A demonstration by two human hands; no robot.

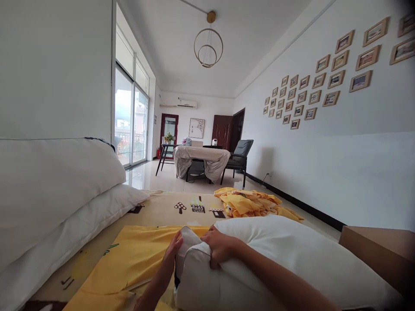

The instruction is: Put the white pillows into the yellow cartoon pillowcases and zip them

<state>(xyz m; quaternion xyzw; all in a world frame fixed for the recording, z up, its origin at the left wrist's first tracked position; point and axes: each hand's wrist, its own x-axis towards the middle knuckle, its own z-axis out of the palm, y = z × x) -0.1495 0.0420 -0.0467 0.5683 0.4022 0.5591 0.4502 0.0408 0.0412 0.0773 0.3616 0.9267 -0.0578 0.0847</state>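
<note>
A plump white pillow (pixel 292 250) lies in front of me, its near end folded upward at the left. My right hand (pixel 218 246) has its fingers curled into the pillow's top edge and grips the fabric. At the pillow's left end, my left hand (pixel 173 250) holds the raised pale corner, with its fingers along the outer side and part of the hand hidden. Under and left of my hands, a yellow pillowcase (pixel 139 246) is spread flat, with a small green print.
Two white pillows (pixel 58 185) are stacked at the left. Crumpled yellow cloth (pixel 249 202) lies on the patterned beige bedsheet (pixel 168 203). A cardboard box (pixel 379 246) stands at the right. Beyond the bed are a covered table (pixel 202 153) and a black chair (pixel 240 155).
</note>
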